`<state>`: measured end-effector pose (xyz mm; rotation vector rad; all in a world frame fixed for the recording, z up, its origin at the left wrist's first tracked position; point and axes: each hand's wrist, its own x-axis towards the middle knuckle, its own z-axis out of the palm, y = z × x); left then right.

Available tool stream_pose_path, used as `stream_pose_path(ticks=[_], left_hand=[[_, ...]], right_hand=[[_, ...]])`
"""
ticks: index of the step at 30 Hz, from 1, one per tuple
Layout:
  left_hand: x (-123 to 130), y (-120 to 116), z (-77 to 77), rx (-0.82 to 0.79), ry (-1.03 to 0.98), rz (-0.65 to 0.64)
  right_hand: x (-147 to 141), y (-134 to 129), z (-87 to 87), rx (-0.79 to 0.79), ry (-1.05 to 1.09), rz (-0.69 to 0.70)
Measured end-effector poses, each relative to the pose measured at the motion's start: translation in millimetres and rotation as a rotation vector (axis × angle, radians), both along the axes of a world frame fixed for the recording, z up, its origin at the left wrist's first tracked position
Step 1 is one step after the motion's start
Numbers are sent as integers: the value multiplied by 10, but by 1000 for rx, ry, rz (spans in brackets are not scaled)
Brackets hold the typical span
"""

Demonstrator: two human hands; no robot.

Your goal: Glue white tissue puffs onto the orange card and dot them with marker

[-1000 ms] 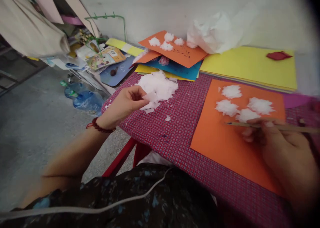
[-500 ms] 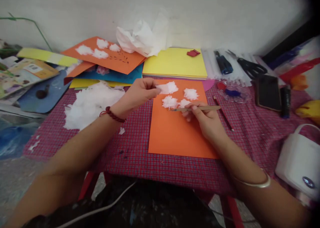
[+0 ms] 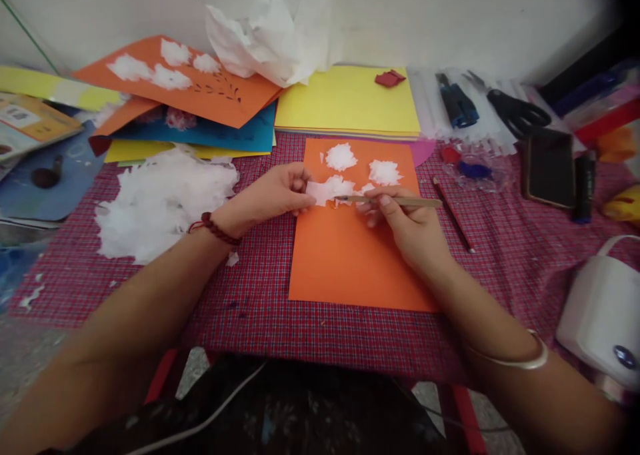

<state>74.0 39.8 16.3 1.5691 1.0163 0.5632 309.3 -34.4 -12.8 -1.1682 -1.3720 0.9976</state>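
Observation:
An orange sheet lies on the checked cloth, with several white fluffy paper tufts on its upper part. My left hand pinches a small white paper piece at the sheet's left edge, against the lower left tuft. In my right hand is a thin brownish stick, held like a pen, its tip at that same tuft. My right fingers partly cover another tuft. A heap of torn white paper sits left of my left hand.
Behind lie a decorated orange sheet, crumpled white paper and a yellow stack. Towards the right are a red pencil, scissors, a blue-black tool, a phone and a white device.
My left hand has moved down from the upper left tuft to the lower left one, still pinching white paper. The stick's tip now meets that tuft. The camera view has shifted slightly.

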Motion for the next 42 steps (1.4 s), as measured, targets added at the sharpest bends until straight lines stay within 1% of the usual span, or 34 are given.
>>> stream_pose_path(ticks=[3,5,8,10,14,16,21,25,30,34,39,42], left_hand=[[-17,-6,-34,75,79,-88],[1,-18,-63,162,135,-107],[76,-32,-107,290,215,-73],[141,-35,-130,339,243,-26],[239,-30,-156,375,255,38],[260,-22,-171,376,246,48],[265,6,-223,387,215,62],[261,26,-244,406,235,70],[245,41,-260,434,264,125],[212,26,-262,472,274,122],[208,-9,-221,457,294,128],[236,-36,-189,447,295,126]], right_hand=[[-4,1,5,-3,3,-2],[-6,2,7,-6,1,-7],[-5,0,8,-9,-9,-15],[-1,-12,15,0,-5,-20],[2,-73,52,36,17,-82],[-5,-106,73,48,3,-87],[-30,-120,78,54,-108,10],[-18,-109,37,75,-202,46],[11,-166,-19,196,-363,85],[11,-201,-42,376,-571,152],[6,-203,-25,558,-894,196],[6,-204,-5,627,-973,198]])
